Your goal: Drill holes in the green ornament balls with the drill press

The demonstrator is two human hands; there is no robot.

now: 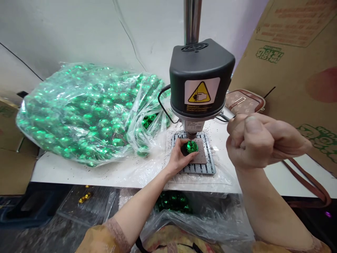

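With thumb and fingers around its left side, my left hand [178,156] holds a shiny green faceted ball [191,146] on the board [200,157] over the slotted metal base [210,165]. Right above the ball is the chuck [192,135] of a bench drill press [201,79] with a black housing and a yellow warning label. Whether the bit touches the ball I cannot tell. My right hand [259,140] is raised to the right of the machine, its fingers closed around the drill press lever [224,117], of which only a short length shows.
A big clear plastic bag [79,116] of green balls fills the table's left side. Dark shavings lie on the white table [105,172]. Cardboard [297,88] and a handbag [244,100] with a brown strap stand at right. More green balls [173,202] sit in plastic below the edge.
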